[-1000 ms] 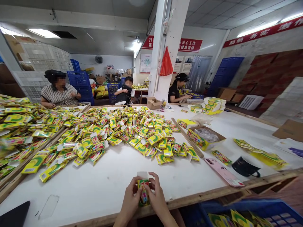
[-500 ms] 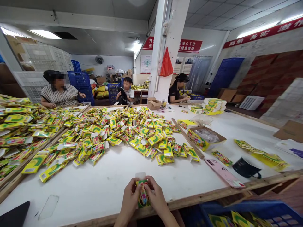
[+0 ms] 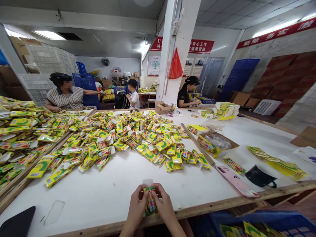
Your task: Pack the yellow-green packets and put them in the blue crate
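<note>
White table (image 3: 93,194), wooden rim (image 3: 209,204). Left hand (image 3: 137,201), right hand (image 3: 163,201) pinch 1 small box (image 3: 150,202) at near edge. Box heap (image 3: 134,131) beyond, left to middle; pink phone (image 3: 235,181), dark mug (image 3: 260,176) right. Far: white pillar (image 3: 186,26), red bag (image 3: 176,65), 3 people (image 3: 67,98).

A pink phone (image 3: 237,181) rests on the right side of the table (image 3: 98,197), just beside a black mug (image 3: 259,176) with its handle facing right. At the lower left, a flat dark object (image 3: 18,221) lies near a translucent rectangular item (image 3: 54,212). An open cardboard carton (image 3: 162,107) is positioned near the far edge. A red plastic bag (image 3: 176,67) hangs against the white pillar (image 3: 184,36). Rear area: a tree poster (image 3: 154,65) is located left of the pillar; a round fan (image 3: 105,61) is mounted further left.
</note>
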A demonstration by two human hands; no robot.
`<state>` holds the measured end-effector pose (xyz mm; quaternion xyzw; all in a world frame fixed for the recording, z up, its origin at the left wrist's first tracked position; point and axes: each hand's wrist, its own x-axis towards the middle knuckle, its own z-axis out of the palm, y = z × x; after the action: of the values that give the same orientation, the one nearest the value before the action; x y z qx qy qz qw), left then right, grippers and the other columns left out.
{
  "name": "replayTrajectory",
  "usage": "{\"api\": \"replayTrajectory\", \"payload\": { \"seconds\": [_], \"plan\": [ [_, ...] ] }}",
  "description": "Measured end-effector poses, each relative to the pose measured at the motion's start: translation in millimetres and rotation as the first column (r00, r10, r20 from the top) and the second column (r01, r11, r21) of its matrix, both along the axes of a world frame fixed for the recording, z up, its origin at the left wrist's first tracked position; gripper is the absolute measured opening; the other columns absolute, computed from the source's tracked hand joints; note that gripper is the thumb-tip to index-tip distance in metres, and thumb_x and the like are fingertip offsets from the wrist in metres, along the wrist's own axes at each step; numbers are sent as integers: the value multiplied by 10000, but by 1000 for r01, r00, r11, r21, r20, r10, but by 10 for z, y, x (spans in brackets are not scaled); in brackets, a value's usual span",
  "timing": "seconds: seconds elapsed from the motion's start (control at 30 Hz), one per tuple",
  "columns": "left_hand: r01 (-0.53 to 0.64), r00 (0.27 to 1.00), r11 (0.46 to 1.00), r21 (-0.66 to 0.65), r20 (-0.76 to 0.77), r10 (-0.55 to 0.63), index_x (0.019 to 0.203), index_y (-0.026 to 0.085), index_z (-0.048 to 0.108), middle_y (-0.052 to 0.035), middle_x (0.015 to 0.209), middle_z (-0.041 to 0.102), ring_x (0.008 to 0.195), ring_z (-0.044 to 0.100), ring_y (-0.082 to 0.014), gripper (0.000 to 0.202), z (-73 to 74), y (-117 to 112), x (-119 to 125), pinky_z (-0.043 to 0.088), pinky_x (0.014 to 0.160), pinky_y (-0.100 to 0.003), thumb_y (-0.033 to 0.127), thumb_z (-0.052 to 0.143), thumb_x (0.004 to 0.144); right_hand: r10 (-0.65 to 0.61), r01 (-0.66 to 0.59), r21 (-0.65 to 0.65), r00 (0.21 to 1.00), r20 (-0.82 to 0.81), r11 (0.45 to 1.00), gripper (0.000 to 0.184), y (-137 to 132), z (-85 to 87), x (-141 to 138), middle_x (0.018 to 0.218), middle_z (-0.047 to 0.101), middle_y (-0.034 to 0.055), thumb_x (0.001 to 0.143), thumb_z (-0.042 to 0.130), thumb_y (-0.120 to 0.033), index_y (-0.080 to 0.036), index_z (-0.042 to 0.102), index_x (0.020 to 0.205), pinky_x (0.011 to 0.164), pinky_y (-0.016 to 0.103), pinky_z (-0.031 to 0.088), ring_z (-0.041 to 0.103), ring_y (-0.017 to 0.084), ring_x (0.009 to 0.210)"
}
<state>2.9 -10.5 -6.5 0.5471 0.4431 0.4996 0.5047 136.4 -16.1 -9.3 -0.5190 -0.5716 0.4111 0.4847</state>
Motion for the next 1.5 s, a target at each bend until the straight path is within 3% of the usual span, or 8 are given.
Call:
{"api": "replayTrajectory", "payload": {
  "seconds": [0.6,1.03,1.23,1.4,1.5],
  "plan": [
    [6,1000,1000,-19,1,-6,964,162,626,-80,910,696,791,642,-209,301,-13,7,-9,503,727,-294,418,534,836,11,-11,2,1000,-7,1000,236,17,-52,-1,895,675,45,846,529,-378,-200,565,997,722,277,498,642,185,765],
    [-24,999,1000,-12,-31,23,982,168,644,-81,914,705,779,657,-213,322,13,-9,-24,520,716,-309,428,539,825,-15,15,-24,1000,-4,1000,286,-2,10,-9,908,683,60,823,541,-426,-199,599,987,723,302,515,644,201,768],
    [-86,996,995,51,8,86,932,190,662,-102,1130,642,1046,602,-248,256,-8,-8,-21,497,864,-340,392,556,816,-102,104,58,994,-37,993,249,75,59,-21,968,670,93,823,547,-409,-179,629,874,782,305,512,628,226,907],
    [-110,987,993,39,124,104,1177,215,516,-85,1027,674,908,649,-217,399,-23,-7,13,514,819,-349,369,575,813,-80,85,102,995,-54,991,278,128,110,-4,892,668,62,833,546,-364,-184,620,1031,762,302,520,642,201,828],
    [-97,995,993,60,41,95,1012,193,606,-81,956,682,908,639,-229,291,5,-2,18,502,834,-350,398,575,807,-17,17,131,1000,2,991,212,100,152,19,894,665,70,825,557,-367,-188,662,870,758,299,519,633,214,855]
  ]
}}
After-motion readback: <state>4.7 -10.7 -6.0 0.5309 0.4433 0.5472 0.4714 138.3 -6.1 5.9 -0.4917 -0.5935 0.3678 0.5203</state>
